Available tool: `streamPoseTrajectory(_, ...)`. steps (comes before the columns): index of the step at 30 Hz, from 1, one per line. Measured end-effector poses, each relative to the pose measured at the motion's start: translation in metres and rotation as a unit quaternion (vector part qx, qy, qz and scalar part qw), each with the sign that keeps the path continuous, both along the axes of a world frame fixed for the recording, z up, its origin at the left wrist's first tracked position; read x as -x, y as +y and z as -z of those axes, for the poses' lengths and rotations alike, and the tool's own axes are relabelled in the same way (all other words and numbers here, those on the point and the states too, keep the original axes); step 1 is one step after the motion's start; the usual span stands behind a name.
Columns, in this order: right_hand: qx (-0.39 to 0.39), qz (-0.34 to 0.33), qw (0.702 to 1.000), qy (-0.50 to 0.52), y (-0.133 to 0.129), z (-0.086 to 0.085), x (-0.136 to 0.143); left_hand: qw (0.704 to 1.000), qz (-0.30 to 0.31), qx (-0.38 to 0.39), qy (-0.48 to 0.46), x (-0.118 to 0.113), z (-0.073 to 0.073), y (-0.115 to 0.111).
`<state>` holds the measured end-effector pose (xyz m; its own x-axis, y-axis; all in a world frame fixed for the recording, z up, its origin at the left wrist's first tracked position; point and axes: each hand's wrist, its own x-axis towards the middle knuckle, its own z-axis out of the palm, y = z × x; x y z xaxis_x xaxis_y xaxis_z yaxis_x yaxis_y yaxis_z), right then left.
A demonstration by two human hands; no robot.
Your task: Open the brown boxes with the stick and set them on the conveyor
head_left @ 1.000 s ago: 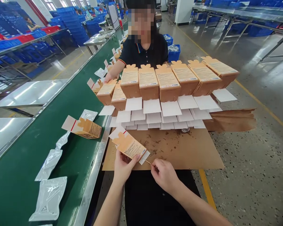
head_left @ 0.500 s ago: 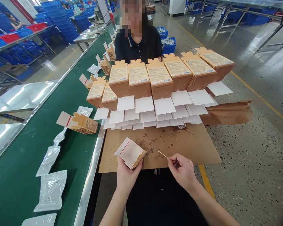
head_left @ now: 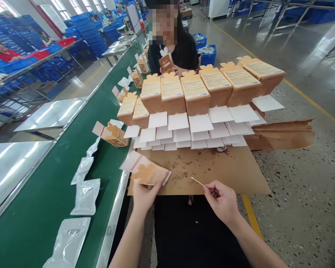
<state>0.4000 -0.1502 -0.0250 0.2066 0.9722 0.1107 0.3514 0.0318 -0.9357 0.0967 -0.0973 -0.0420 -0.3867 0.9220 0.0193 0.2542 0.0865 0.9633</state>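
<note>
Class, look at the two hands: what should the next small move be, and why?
Probably the left hand should set its box on the green belt: it holds the box near the belt, a similar box already sits on the belt, and the right hand holds the cotton swab apart from the box.

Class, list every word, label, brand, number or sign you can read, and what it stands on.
None can be read.
Stacked boxes: printed lines, too small.
Held box, in the left hand: print blurred.
Nearest belt box: dark print, too small.
Silver pouch: faint mark, too small.
Co-worker's box: pale mark, unreadable.
</note>
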Motion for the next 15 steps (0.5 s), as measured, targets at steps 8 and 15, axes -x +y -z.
streamPoseTrajectory(8, 0.022, 0.01, 0.999, -0.025, -0.004, 0.011, -0.024, 0.978, -0.19, -0.075, -0.046, 0.116, -0.031, 0.003)
streamPoseTrajectory(15, 0.031, -0.016, 0.999, -0.033, 0.004, 0.009, -0.017, 0.972, -0.217, 0.013, 0.093, 0.132, 0.001, -0.014)
